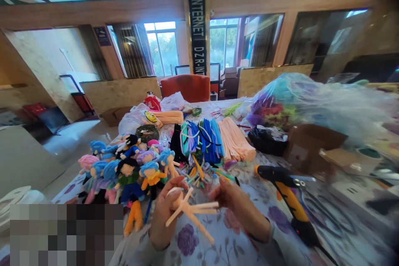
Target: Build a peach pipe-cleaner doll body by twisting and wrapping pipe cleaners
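My left hand (163, 212) is closed around a peach doll figure (187, 208) made of pipe cleaners, gripping it near its round head. Its thin limbs stick out in several directions, with one thicker leg slanting down right. Close to the ends of two limbs is my right hand (238, 208), fingers loosely curled and apart, with nothing visible in them. To the left lies a pile of finished-looking fuzzy dolls (127, 168) with blue, black, pink and purple hair. Cut pipe cleaner pieces (199, 172) are scattered just beyond my hands.
Bundles of blue pipe cleaners (213, 141) and peach pipe cleaners (235, 139) lie behind the scraps. At right rests a black and yellow glue gun (289, 197) with its cord, near a cardboard box (311, 147). A large clear plastic bag (330, 104) bulges behind.
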Available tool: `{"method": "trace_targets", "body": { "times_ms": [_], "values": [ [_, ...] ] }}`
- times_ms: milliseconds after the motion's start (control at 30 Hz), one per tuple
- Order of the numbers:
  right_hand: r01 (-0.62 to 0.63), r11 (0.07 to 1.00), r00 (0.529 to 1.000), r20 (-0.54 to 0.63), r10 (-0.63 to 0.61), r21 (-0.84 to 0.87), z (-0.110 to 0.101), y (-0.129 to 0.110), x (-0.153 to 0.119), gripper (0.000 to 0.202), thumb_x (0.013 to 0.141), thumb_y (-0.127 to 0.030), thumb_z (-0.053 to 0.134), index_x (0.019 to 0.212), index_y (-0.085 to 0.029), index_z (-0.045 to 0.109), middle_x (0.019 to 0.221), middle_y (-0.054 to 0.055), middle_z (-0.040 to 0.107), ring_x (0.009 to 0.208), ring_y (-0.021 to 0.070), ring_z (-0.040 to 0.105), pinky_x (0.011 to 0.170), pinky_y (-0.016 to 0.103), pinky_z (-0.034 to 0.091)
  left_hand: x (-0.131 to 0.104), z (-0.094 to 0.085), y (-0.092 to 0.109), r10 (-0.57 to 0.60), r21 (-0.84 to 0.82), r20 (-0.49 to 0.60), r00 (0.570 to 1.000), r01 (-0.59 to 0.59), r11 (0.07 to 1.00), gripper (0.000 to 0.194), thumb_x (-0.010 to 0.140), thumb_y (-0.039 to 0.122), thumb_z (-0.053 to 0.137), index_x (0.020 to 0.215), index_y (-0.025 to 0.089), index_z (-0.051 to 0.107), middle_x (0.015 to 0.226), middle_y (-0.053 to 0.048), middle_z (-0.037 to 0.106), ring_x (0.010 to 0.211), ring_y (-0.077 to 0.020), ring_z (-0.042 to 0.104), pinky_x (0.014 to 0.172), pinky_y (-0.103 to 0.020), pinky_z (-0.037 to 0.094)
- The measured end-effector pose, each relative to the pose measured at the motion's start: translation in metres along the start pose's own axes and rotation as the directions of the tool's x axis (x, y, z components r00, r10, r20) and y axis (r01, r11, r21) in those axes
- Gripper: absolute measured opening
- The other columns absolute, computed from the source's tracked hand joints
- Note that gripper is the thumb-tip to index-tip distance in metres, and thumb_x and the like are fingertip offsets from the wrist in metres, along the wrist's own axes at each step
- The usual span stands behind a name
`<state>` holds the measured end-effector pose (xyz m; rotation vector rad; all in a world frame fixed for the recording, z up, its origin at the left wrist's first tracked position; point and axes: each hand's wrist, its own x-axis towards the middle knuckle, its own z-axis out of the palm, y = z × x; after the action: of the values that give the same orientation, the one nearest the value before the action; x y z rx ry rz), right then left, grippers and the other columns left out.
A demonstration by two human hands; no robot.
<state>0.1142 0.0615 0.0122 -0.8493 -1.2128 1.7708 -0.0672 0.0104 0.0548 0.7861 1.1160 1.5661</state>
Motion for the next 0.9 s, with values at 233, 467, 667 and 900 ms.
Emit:
{"method": "trace_targets", "body": {
  "times_ms": [233, 467, 667, 900],
  "values": [
    [-0.004, 0.946, 0.953, 0.285, 0.102, -0.325, 0.014, 0.005, -0.017, 0.026, 0.069, -0.041, 0.069, 0.067, -0.016, 0.074, 0.049, -0.003, 0.059, 0.045, 0.0089, 0.046, 0.045, 0.019, 0.032, 0.001, -0.006, -0.023, -0.065, 0.213, 0.319, 0.946, -0.005, 0.977, 0.036, 0.065, 0.029, 0.069, 0.1, 0.02, 0.065, 0.086, -0.001, 0.062, 0.052, -0.0088, 0.049, 0.048, -0.021, 0.037],
    [0.093, 0.974, 0.987, 0.149, -0.062, -0.208, 0.019, 0.004, -0.01, 0.024, 0.074, -0.037, 0.066, 0.065, -0.015, 0.069, 0.052, -0.004, 0.052, 0.047, 0.0076, 0.04, 0.047, 0.02, 0.029, 0.008, 0.002, -0.03, -0.037, -0.1, 0.073, 0.997, 0.044, 0.994, 0.032, 0.077, 0.043, 0.059, 0.097, 0.019, 0.066, 0.086, -0.006, 0.067, 0.073, -0.0188, 0.059, 0.063, -0.029, 0.047],
    [0.155, 0.979, 0.983, -0.078, -0.166, -0.132, 0.014, -0.009, -0.004, 0.028, 0.074, -0.044, 0.065, 0.066, -0.017, 0.064, 0.052, -0.004, 0.05, 0.045, 0.0087, 0.039, 0.045, 0.022, 0.028, 0.003, 0.003, -0.038, -0.204, 0.266, 0.186, 0.961, 0.15, 0.952, 0.024, 0.07, 0.034, 0.069, 0.058, 0.014, 0.066, 0.049, 0.001, 0.054, 0.046, -0.0093, 0.045, 0.046, -0.021, 0.032],
    [0.157, 0.981, 0.975, -0.141, -0.172, -0.112, 0.01, -0.007, -0.002, 0.033, 0.072, -0.047, 0.066, 0.066, -0.015, 0.061, 0.054, -0.004, 0.048, 0.043, 0.0071, 0.036, 0.042, 0.021, 0.027, -0.007, 0.01, -0.034, -0.319, 0.395, 0.262, 0.911, 0.2, 0.897, 0.027, 0.065, 0.037, 0.071, 0.054, 0.013, 0.065, 0.043, 0.004, 0.047, 0.042, -0.0067, 0.038, 0.045, -0.02, 0.024]
  ]
}}
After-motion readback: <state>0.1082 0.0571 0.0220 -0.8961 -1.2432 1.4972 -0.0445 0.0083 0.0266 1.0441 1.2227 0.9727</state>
